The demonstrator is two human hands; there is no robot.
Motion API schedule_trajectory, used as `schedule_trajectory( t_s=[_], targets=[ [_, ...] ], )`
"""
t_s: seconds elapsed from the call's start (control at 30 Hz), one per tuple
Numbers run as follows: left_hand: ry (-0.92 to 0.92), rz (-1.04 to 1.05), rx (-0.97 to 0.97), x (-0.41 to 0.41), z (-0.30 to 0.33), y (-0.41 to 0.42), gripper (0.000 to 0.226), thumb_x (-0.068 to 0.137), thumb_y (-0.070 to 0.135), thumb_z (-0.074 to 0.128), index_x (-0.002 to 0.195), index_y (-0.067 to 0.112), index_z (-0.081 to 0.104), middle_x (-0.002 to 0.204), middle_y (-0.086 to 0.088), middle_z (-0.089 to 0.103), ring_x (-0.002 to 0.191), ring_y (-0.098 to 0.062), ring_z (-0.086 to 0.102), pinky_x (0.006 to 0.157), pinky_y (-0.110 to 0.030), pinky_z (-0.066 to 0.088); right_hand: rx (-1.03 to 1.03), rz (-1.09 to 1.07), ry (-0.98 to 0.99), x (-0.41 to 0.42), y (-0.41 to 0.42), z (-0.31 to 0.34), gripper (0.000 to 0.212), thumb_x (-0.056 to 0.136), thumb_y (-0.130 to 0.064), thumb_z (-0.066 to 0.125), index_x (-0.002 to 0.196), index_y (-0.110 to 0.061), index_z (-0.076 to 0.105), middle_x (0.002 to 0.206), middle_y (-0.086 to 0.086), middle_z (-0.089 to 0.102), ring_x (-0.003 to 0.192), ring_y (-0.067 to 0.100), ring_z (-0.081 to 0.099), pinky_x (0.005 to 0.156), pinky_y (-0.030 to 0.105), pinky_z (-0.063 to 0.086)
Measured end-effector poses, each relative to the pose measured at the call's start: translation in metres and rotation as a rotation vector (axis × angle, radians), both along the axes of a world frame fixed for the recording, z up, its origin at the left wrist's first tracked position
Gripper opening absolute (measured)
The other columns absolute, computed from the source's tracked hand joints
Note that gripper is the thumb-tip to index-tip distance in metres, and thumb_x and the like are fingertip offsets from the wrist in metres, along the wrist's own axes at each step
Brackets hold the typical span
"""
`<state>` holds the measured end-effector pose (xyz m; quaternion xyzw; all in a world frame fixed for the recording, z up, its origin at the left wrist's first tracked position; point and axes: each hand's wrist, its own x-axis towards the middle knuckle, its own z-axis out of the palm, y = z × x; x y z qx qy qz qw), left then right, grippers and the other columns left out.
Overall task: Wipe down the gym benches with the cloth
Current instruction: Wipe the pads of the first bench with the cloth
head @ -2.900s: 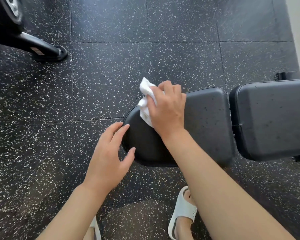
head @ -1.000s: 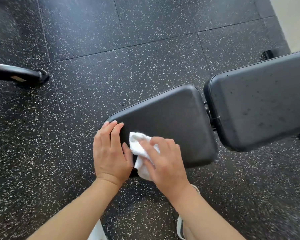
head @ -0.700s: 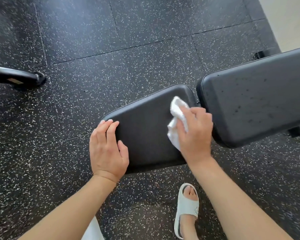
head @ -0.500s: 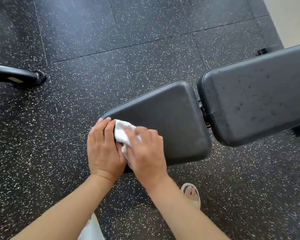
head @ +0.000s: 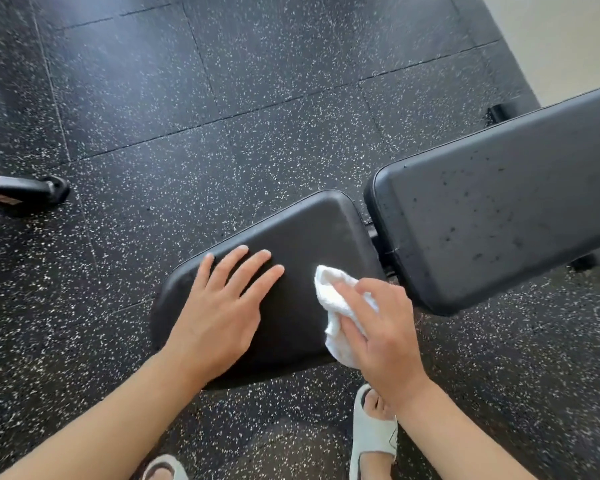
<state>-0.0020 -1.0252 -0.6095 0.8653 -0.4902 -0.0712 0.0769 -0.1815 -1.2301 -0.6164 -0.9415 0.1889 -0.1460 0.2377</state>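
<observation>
A black padded bench seat [head: 302, 233] lies in the middle of the view, with the longer back pad [head: 499, 209] to its right across a narrow gap. My left hand [head: 219, 313] rests flat on the seat's left part, fingers spread and straight. My right hand [head: 381, 334] grips a bunched white cloth [head: 333, 306] and presses it on the seat's right near corner. Small dark specks dot the back pad's surface.
Black rubber floor tiles with white flecks surround the bench. A black machine foot [head: 25, 194] reaches in from the left edge. My feet in pale sandals [head: 371, 441] stand just below the seat. A light wall [head: 568, 39] shows at the top right.
My right hand has slid the cloth from the seat's left end, beside my left hand, to the right near corner. My left hand has shifted further onto the seat and spread its fingers.
</observation>
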Motion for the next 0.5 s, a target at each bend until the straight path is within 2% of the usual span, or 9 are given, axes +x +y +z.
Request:
schedule_trajectory(
  t_s=[0.1, 0.17, 0.27, 0.33, 0.4, 0.43, 0.5],
  targets=[
    [0.038, 0.050, -0.066, -0.006, -0.004, -0.035, 0.058, 0.096, 0.019, 0.053, 0.154, 0.025, 0.052, 0.163, -0.003, 0.045, 0.152, -0.035, 0.037, 0.124, -0.065, 0.025, 0.044, -0.041, -0.036, 0.015, -0.007, -0.003, 0.041, 0.099, -0.019, 0.072, 0.139, -0.022, 0.069, 0.123, 0.000, 0.055, 0.102, 0.021, 0.051, 0.089, 0.045, 0.047],
    [0.039, 0.122, -0.101, -0.016, -0.008, -0.041, 0.056, 0.096, 0.021, 0.052, 0.152, 0.024, 0.055, 0.161, -0.004, 0.046, 0.152, -0.035, 0.038, 0.127, -0.063, 0.021, 0.073, -0.102, -0.057, 0.038, -0.012, -0.003, 0.037, 0.100, -0.019, 0.067, 0.137, -0.021, 0.069, 0.121, -0.002, 0.053, 0.099, 0.020, 0.049, 0.088, 0.042, 0.046],
    [0.020, 0.121, -0.124, -0.017, -0.011, -0.040, 0.054, 0.096, 0.023, 0.051, 0.149, 0.023, 0.059, 0.159, -0.005, 0.049, 0.150, -0.036, 0.041, 0.126, -0.064, 0.022, 0.127, -0.157, -0.110, 0.098, -0.035, -0.002, 0.038, 0.101, -0.026, 0.057, 0.136, -0.024, 0.071, 0.114, 0.002, 0.055, 0.093, 0.023, 0.047, 0.085, 0.041, 0.046],
    [0.018, 0.120, -0.129, -0.015, -0.010, -0.042, 0.054, 0.094, 0.023, 0.051, 0.148, 0.022, 0.061, 0.157, -0.007, 0.050, 0.148, -0.038, 0.042, 0.125, -0.065, 0.023, 0.154, -0.150, -0.119, 0.144, -0.056, -0.006, 0.040, 0.098, -0.024, 0.058, 0.136, -0.026, 0.071, 0.108, 0.003, 0.057, 0.089, 0.026, 0.049, 0.084, 0.043, 0.047],
    [0.008, 0.119, -0.121, -0.014, -0.011, -0.045, 0.055, 0.093, 0.022, 0.051, 0.147, 0.022, 0.060, 0.156, -0.009, 0.051, 0.146, -0.038, 0.042, 0.125, -0.065, 0.023, 0.160, -0.150, -0.086, 0.180, -0.070, -0.011, 0.036, 0.094, -0.021, 0.062, 0.127, -0.024, 0.076, 0.102, 0.005, 0.059, 0.085, 0.029, 0.052, 0.079, 0.049, 0.050],
    [0.003, 0.117, -0.113, -0.015, -0.012, -0.045, 0.055, 0.092, 0.022, 0.051, 0.147, 0.022, 0.059, 0.156, -0.009, 0.050, 0.146, -0.038, 0.042, 0.125, -0.065, 0.023, 0.161, -0.150, -0.071, 0.185, -0.072, -0.012, 0.033, 0.094, -0.022, 0.063, 0.123, -0.023, 0.077, 0.101, 0.005, 0.060, 0.085, 0.029, 0.052, 0.078, 0.050, 0.050],
    [0.005, 0.111, -0.108, -0.015, -0.014, -0.043, 0.056, 0.092, 0.022, 0.051, 0.148, 0.022, 0.058, 0.156, -0.010, 0.050, 0.146, -0.039, 0.042, 0.123, -0.067, 0.024, 0.159, -0.115, -0.069, 0.168, -0.069, -0.010, 0.034, 0.096, -0.021, 0.064, 0.129, -0.024, 0.074, 0.107, 0.003, 0.060, 0.089, 0.028, 0.051, 0.080, 0.049, 0.048]
  ],
)
